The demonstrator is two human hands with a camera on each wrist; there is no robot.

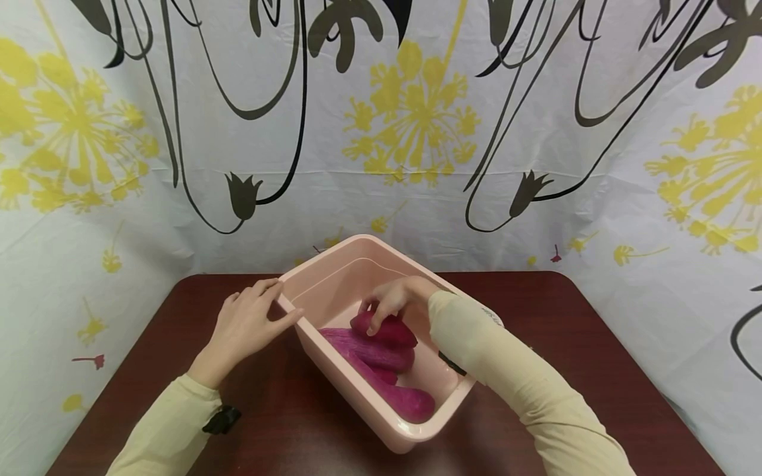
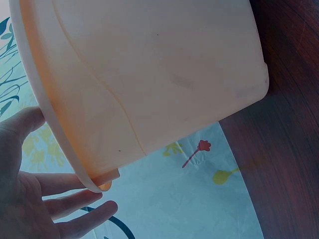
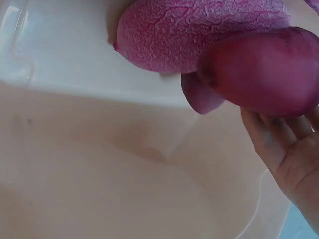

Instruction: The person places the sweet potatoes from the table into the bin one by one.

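A pale pink plastic bin (image 1: 333, 360) stands at an angle on the table. Inside it, my right hand (image 1: 393, 297) grips a smooth deep-magenta sweet potato (image 1: 389, 330), also seen in the right wrist view as a rounded sweet potato (image 3: 264, 72) above the fingers. Beneath it lies a wrinkled purple vegetable (image 1: 381, 354), with a long one (image 1: 411, 400) toward the near corner. A smaller piece (image 1: 387, 377) is partly hidden between them. My left hand (image 1: 247, 324) rests on the bin's left corner, fingers fairly straight and thumb spread along the rim (image 2: 55, 124).
The bin occupies the middle of a dark red-brown table (image 1: 256, 410). A white cloth (image 1: 417, 218) with yellow and grey plant patterns hangs behind and at both sides. A black band (image 1: 221, 420) sits at the left sleeve.
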